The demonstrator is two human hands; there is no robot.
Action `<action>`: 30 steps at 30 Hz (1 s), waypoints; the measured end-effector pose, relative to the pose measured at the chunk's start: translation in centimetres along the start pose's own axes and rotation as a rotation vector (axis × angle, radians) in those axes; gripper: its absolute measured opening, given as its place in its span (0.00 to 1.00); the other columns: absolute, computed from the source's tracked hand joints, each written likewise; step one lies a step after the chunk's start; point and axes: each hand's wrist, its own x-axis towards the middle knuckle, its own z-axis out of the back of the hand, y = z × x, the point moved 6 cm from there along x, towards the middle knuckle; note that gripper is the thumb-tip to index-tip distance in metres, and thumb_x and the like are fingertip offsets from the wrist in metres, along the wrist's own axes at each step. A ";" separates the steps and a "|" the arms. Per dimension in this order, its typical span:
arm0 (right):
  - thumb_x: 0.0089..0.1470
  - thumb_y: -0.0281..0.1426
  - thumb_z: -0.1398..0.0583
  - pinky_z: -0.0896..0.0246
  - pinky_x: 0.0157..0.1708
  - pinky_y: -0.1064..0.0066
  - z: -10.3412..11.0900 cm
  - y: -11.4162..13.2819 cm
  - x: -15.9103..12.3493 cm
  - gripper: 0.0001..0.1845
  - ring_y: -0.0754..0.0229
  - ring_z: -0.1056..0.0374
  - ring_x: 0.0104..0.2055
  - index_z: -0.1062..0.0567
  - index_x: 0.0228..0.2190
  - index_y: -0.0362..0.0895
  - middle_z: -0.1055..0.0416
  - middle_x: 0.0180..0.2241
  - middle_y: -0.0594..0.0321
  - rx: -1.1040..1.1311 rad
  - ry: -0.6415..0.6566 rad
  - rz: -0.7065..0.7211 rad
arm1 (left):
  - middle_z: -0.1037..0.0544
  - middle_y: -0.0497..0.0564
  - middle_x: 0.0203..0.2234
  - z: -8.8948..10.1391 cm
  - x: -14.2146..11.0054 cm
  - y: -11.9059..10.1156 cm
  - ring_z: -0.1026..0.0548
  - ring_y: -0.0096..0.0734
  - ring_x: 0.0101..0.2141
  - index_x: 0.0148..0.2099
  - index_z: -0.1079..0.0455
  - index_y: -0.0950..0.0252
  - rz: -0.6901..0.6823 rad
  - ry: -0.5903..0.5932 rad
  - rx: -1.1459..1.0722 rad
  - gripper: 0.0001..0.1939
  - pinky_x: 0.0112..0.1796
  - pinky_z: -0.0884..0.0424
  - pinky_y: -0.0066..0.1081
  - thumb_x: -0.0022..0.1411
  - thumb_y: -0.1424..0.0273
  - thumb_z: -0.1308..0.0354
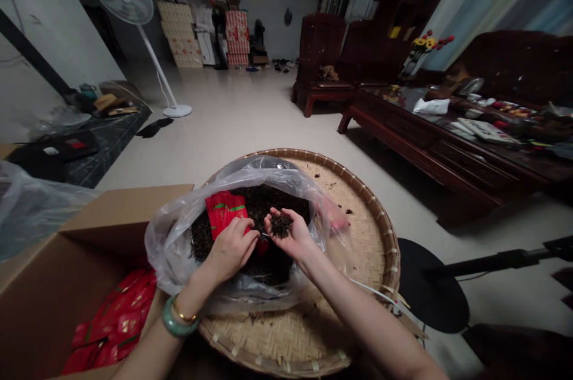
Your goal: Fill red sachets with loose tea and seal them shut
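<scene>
Dried tea leaves (pixel 281 226) lie in the cupped palm of my right hand (pixel 295 238), which is turned up with its fingers curled around them. Just to its left, my left hand (pixel 235 244) is closed in a pinch. A bit of a red packet (pixel 262 246) shows below those fingertips, mostly hidden. Both hands are over a large clear plastic bag (pixel 170 231), its mouth wide apart, full of dark loose tea (pixel 262 196). Several flat red packets (pixel 224 210) with a green stripe rest on the tea, behind my left hand.
The bag sits on a round woven bamboo tray (pixel 358 207) with scattered leaves. At left, a cardboard box (pixel 40 302) contains many red packets (pixel 119 320). A black round stand base (pixel 432 284) is at right. Beyond are a white fan (pixel 152 58) and a dark wooden table (pixel 430 141).
</scene>
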 end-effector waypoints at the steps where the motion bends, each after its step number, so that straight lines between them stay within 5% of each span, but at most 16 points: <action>1: 0.54 0.28 0.47 0.28 0.29 0.68 -0.3 0.0 -0.3 0.10 0.60 0.29 0.30 0.27 0.31 0.37 0.28 0.26 0.54 0.014 -0.009 -0.006 | 0.30 0.57 0.39 0.0 0.2 -0.2 0.32 0.39 0.38 0.40 0.30 0.66 -0.014 0.000 0.013 0.09 0.38 0.31 0.37 0.64 0.74 0.52; 8: 0.54 0.30 0.47 0.29 0.29 0.64 -2.6 -0.3 -2.1 0.10 0.57 0.29 0.32 0.27 0.33 0.38 0.26 0.28 0.54 -0.025 0.063 -0.047 | 0.29 0.55 0.35 -0.2 1.3 -0.9 0.34 0.35 0.34 0.36 0.29 0.65 -0.126 0.017 -0.008 0.12 0.35 0.30 0.35 0.66 0.74 0.53; 20: 0.56 0.30 0.50 0.35 0.27 0.71 -2.8 0.1 -1.2 0.15 0.60 0.31 0.25 0.27 0.27 0.38 0.28 0.22 0.58 -0.164 -0.006 0.096 | 0.23 0.53 0.39 0.1 1.0 0.0 0.32 0.34 0.37 0.41 0.26 0.61 -0.199 0.091 -0.308 0.11 0.38 0.30 0.34 0.66 0.72 0.51; 30: 0.42 0.25 0.47 0.36 0.33 0.71 -3.5 0.8 -1.6 0.13 0.61 0.31 0.30 0.23 0.28 0.40 0.26 0.26 0.61 -0.350 0.052 0.322 | 0.26 0.54 0.42 0.2 1.6 0.5 0.30 0.34 0.42 0.40 0.28 0.62 -0.108 0.168 -0.433 0.10 0.43 0.31 0.33 0.66 0.72 0.52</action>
